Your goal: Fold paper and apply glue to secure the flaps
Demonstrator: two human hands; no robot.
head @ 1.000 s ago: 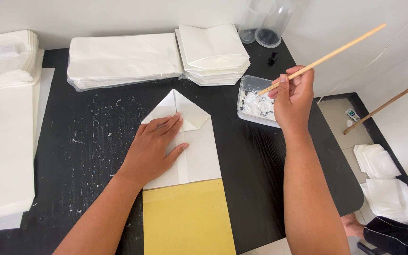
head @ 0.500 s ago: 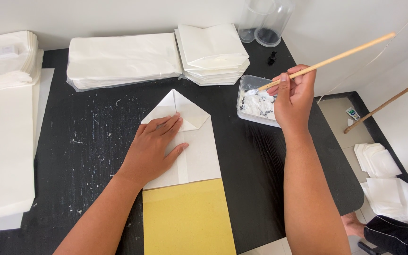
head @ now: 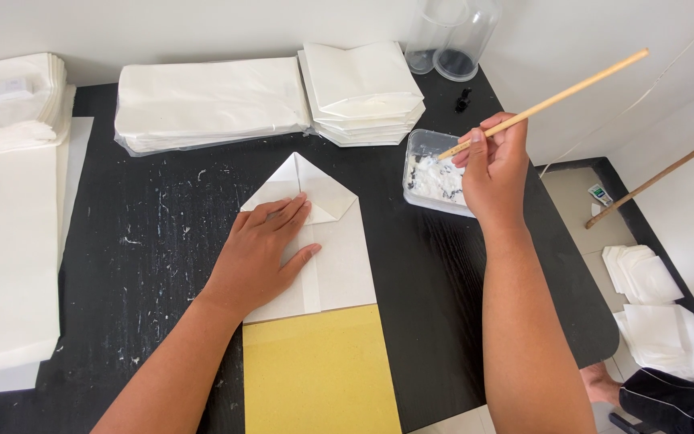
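We note a black table (head: 162, 233) carrying white paper stacks: a broad one at the left edge (head: 6, 249), a wrapped sheaf (head: 210, 104) at the back, and a pile of folded pieces (head: 363, 88) beside it. A yellow sheet (head: 319, 374) lies at the near edge, and on its far end rests the folded paper (head: 327, 241), its top turned in to a point.

Risks, as we judge them. The table is speckled with white flecks; paste carried across it could drip and mark the paper or the yellow sheet. The tub (head: 435, 173) sits near the right edge of the table, and a hard push of the stick (head: 548, 100) could shift or tip it. Were the left hand (head: 263, 253) to lift or slide, the flaps could spring open and the paper could skew on the sheet.

Grip. We find the left hand flat and spread on the folded paper, fingers reaching the point's flaps, pressing rather than grasping. The right hand (head: 496, 165) is closed on the stick, pinching it near its lower end, which dips into the tub's white paste; the long end rises up and right. The paper thus lies under the left palm, well apart from the stick and left of the tub
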